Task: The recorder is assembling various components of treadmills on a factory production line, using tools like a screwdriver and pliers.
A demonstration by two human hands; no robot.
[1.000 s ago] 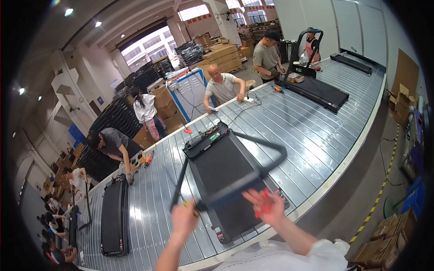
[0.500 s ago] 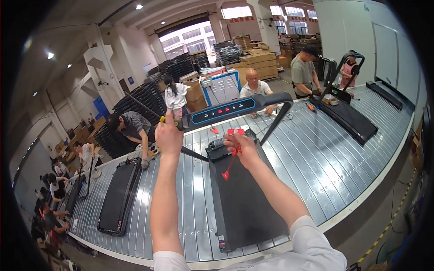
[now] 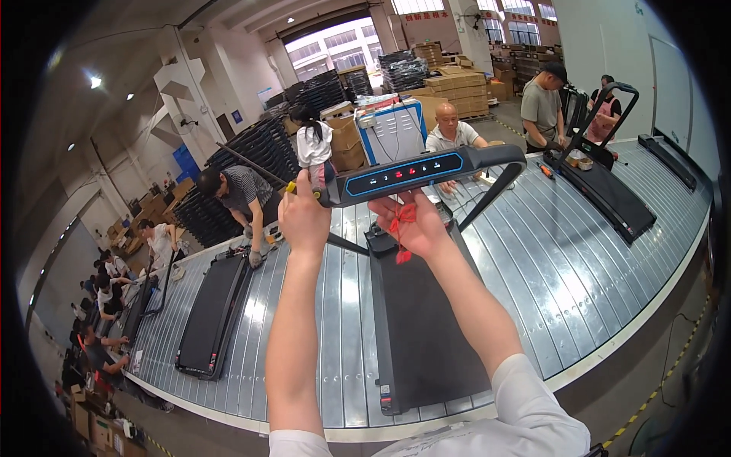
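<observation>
Left hand (image 3: 303,221) grips handlebar console (image 3: 415,174); right hand (image 3: 415,225) pinches red cord (image 3: 401,222) (treadmill deck (image 3: 422,320) below).

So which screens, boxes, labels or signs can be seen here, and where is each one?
Console panel: on the raised treadmill handlebar between the hands, long, black, blue-edged, red lights.
Cardboard boxes: stacked at the back, brown.
Wall banner: above the far doorway, a strip with red characters.
Small label: near end of the treadmill deck, white.

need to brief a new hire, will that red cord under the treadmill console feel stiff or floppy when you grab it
Probably floppy: the red cord droops in loops from the right hand. Likely very light too, since its tail dangles thin under the console bar. It looks apt to swing when moved.
</observation>
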